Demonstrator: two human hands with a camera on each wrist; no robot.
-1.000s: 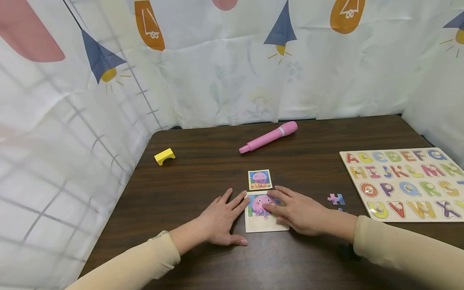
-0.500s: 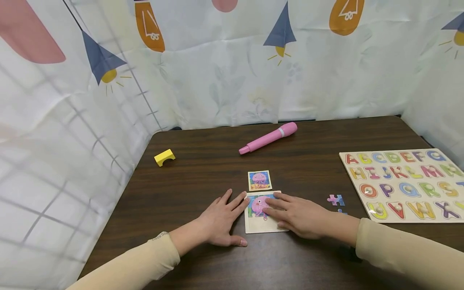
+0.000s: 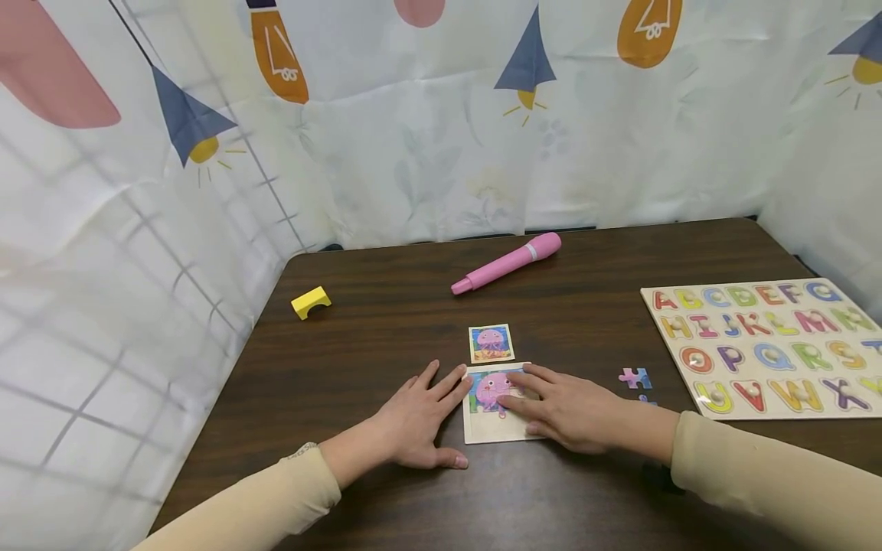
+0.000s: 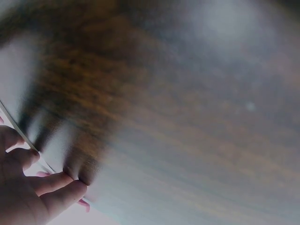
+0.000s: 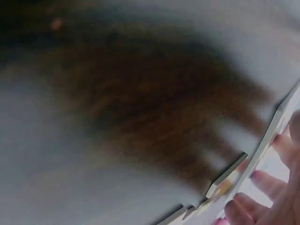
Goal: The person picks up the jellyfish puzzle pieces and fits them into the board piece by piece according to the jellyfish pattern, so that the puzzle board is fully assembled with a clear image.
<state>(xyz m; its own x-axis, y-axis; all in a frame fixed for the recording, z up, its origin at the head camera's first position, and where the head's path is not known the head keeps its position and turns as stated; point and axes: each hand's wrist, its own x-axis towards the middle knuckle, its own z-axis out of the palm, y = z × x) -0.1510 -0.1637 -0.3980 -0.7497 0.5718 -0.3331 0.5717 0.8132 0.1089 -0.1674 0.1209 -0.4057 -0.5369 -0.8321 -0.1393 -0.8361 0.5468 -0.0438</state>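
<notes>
A square puzzle tray (image 3: 498, 431) lies flat on the table, partly filled with pieces forming a pink jellyfish (image 3: 488, 389). The left hand (image 3: 422, 421), fingers spread, rests at its left edge; the left wrist view shows that hand's fingertips (image 4: 75, 180) beside a thin edge. The right hand (image 3: 568, 409) lies over the tray's right part, fingers extended on the picture and hiding some of it. In the right wrist view the right hand's fingers (image 5: 269, 187) reach over the tray's edge (image 5: 269, 140). Just above the tray is a small jellyfish picture card (image 3: 491, 343).
Two loose puzzle pieces (image 3: 635, 378) are right of the right hand, one partly hidden by the forearm. A wooden alphabet board (image 3: 751, 409) lies at the right. A pink toy microphone (image 3: 506, 264) sits toward the back, and a yellow arch block (image 3: 311, 301) at the left.
The right hand has shifted slightly on the tray, its fingers uncovering and covering parts of the picture. The left hand stays in place. The whole head view has moved a little.
</notes>
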